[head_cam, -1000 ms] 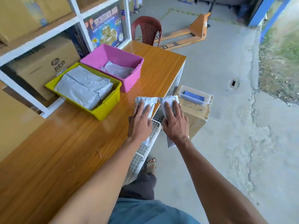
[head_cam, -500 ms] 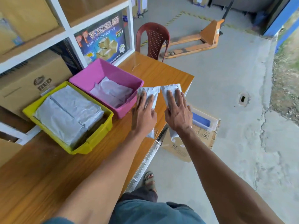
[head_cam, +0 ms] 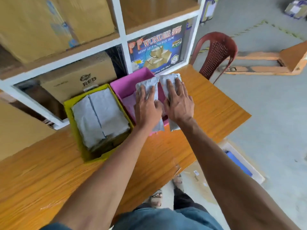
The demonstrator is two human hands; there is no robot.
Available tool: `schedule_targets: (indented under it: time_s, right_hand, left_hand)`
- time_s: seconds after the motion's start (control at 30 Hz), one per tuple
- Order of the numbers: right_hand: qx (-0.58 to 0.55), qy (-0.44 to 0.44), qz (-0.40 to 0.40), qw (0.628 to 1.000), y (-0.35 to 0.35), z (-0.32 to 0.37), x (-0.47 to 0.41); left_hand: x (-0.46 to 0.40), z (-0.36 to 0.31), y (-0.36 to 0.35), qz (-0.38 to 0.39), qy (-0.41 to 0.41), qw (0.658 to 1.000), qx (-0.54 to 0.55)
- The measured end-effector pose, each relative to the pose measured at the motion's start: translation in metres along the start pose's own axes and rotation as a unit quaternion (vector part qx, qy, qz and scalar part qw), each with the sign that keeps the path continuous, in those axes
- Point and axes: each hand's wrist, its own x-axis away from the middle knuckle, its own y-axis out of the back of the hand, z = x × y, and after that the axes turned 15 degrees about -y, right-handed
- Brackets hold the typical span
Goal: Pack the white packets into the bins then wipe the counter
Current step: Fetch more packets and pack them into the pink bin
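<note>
Clearly the packing is well under way but not finished: the yellow bin (head_cam: pixel 78 130) already holds a full stack of white packets (head_cam: pixel 99 117) lying flat and reaching close to its rim, while the pink bin (head_cam: pixel 123 82) just beside it, the two touching or nearly so, shows only a thin pale layer in its bottom, most of it hidden by the hands. Two more packets hang over the pink bin now. The left hand (head_cam: pixel 147 107) lies on top of the left packet (head_cam: pixel 147 87) with its fingers nearly straight and spread, the thumb tucked toward the gap between the two packets; whether the thumb reaches under the packet cannot be told. The right hand (head_cam: pixel 178 101) lies likewise on the right packet (head_cam: pixel 171 78), fingers spread and flat along it. Both packets stick out past the wrists toward the person and past the fingertips toward the shelf (head_cam: pixel 121 39), and their near ends overhang the bin's front wall. As a judgement, these two are about to be laid into the pink bin, so the step in hand is the placing itself. How many packets remain to be packed cannot be seen. The counter (head_cam: pixel 207 113) shows bare wood around the bins, with a few small scraps or marks near its front edge, and no cloth is in view, so the wiping looks not yet started.
</note>
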Motion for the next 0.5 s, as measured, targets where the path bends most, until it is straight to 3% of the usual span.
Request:
schedule_targets:
  time_s: [0.2,0.5]
  right_hand:
    - [0.027,0.100,0.082,0.991,-0.026,0.041,-0.054]
    - [0.070,0.195,0.146,0.967,-0.067,0.053,-0.092]
  left_hand:
    - [-0.035,0.032,-0.006,-0.002,0.118,0.991,-0.059]
    - [-0.052,0.058,-0.029,-0.005,0.193,0.977,-0.085]
